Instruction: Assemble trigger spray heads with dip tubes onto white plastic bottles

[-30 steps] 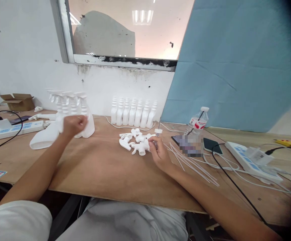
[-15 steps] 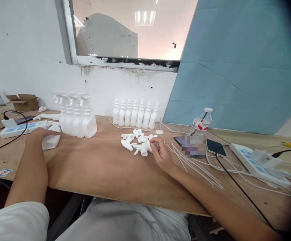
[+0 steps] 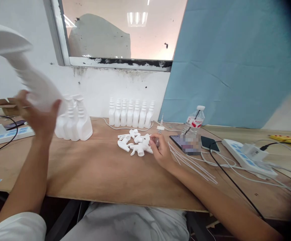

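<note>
My left hand (image 3: 38, 115) grips a white spray bottle (image 3: 38, 85) around its lower body and holds it raised and tilted at the left, blurred by motion. Its trigger head leans toward the upper left. On the table my right hand (image 3: 162, 152) has its fingers curled around a clear part with a white collar (image 3: 160, 128) and a thin upright tip; the fingers partly hide it. Just left of that hand lies a loose pile of white trigger sprayer heads (image 3: 136, 142). White spray bottles with heads (image 3: 84, 125) stand behind my left hand.
Several white bottles without heads (image 3: 130, 115) line the wall. Thin white tubes (image 3: 193, 164), phones (image 3: 210, 144), a drink bottle (image 3: 195, 120) and a power strip (image 3: 248, 159) with cables lie to the right. Another power strip (image 3: 10, 135) and a cardboard box (image 3: 7, 106) are at the left.
My left hand has lifted the white spray bottle from the table, up and toward the left. My right hand stays beside the sprayer heads. The view has shifted slightly to the right.
</note>
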{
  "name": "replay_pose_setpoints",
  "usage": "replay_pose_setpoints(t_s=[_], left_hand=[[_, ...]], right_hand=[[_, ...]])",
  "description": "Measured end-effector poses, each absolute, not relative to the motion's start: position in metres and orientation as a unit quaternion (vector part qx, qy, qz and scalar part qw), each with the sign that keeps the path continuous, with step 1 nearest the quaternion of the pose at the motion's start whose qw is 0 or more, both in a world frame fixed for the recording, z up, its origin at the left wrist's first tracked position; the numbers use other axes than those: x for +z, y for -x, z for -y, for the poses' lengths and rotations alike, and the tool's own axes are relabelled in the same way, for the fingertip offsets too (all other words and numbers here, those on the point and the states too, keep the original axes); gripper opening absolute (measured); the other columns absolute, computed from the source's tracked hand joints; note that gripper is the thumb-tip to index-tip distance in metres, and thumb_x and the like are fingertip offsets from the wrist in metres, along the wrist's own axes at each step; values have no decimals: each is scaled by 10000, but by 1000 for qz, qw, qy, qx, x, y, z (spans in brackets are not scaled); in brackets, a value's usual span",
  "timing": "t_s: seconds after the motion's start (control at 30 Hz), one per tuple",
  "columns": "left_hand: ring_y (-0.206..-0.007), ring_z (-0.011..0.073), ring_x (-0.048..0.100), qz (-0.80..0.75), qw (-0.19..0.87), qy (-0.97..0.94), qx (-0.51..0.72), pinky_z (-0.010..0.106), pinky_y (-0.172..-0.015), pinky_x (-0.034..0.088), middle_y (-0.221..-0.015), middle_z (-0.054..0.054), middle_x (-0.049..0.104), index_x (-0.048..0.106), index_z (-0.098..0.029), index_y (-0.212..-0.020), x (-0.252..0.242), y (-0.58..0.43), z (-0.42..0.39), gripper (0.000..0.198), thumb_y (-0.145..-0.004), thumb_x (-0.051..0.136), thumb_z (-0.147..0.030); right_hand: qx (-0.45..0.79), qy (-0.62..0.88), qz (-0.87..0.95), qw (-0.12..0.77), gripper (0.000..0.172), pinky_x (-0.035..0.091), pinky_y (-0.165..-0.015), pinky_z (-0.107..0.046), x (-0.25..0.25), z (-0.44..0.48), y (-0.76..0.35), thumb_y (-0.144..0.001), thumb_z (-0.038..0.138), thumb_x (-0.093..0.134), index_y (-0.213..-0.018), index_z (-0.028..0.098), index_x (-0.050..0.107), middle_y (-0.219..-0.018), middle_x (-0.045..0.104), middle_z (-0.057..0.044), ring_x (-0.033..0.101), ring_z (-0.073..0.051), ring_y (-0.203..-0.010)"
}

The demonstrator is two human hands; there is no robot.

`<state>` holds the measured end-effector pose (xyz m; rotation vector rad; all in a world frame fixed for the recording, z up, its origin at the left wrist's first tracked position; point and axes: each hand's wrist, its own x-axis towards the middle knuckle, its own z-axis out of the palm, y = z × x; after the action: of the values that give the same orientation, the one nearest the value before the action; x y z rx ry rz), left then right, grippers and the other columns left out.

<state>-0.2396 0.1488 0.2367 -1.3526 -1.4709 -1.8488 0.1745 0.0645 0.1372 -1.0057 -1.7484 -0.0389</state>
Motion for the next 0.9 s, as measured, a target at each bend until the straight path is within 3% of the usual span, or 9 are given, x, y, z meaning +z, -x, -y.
replay_pose_setpoints(t_s=[0.07,0.17,0.23,0.4,0.57,0.77,0.9], left_hand=[[-1198,302,446,482,205,540,-659,476,-1045,354,-1265,139,462,323,-130,-1252,222,189,-141,884,-581,857,-348],[-1034,244,584,362,179,706,-582,367,-872,491,-1144,86,568,401,-189,-1223,190,124,-125,701,-689,789,-426],[-1004,234,611,267,215,780,-524,336,-815,507,-1120,86,603,421,-210,-1235,173,99,-113,614,-757,736,-432],[-879,231,633,176,288,840,-426,335,-728,505,-1047,112,648,470,-187,-1217,155,82,-99,477,-836,664,-398],[-920,247,631,171,265,866,-388,348,-746,518,-1079,131,636,493,-164,-1209,148,82,-98,442,-870,613,-421],[-1040,237,607,192,87,916,-342,352,-884,499,-1154,109,614,517,-216,-1264,154,90,-106,489,-853,604,-466],[-1054,270,600,249,-120,928,-249,360,-887,491,-1209,58,609,553,-272,-1257,178,101,-103,701,-647,758,-550]], right_hand=[[-18,419,727,544,161,461,-700,-312,142,-63,-176,-937,319,468,-1062,222,497,-872,574,-33,554,-174,-750],[2,399,720,568,213,480,-757,-336,150,-61,-178,-919,340,505,-1101,227,498,-987,577,-51,568,-180,-814],[39,382,716,583,270,489,-745,-337,152,-60,-178,-902,373,538,-1129,232,497,-1023,573,-53,573,-176,-807],[75,347,698,622,437,475,-646,-297,150,-61,-181,-765,453,711,-1105,242,536,-880,588,-16,546,-165,-719],[149,364,651,649,404,485,-624,-283,153,-58,-178,-656,446,804,-926,219,608,-831,623,-17,566,-168,-717],[314,367,601,637,452,520,-715,-345,161,-54,-173,-594,466,826,-911,194,653,-879,675,-52,621,-216,-784],[338,364,612,615,435,507,-741,-366,163,-55,-180,-586,470,832,-868,182,670,-880,672,-64,614,-227,-792]])
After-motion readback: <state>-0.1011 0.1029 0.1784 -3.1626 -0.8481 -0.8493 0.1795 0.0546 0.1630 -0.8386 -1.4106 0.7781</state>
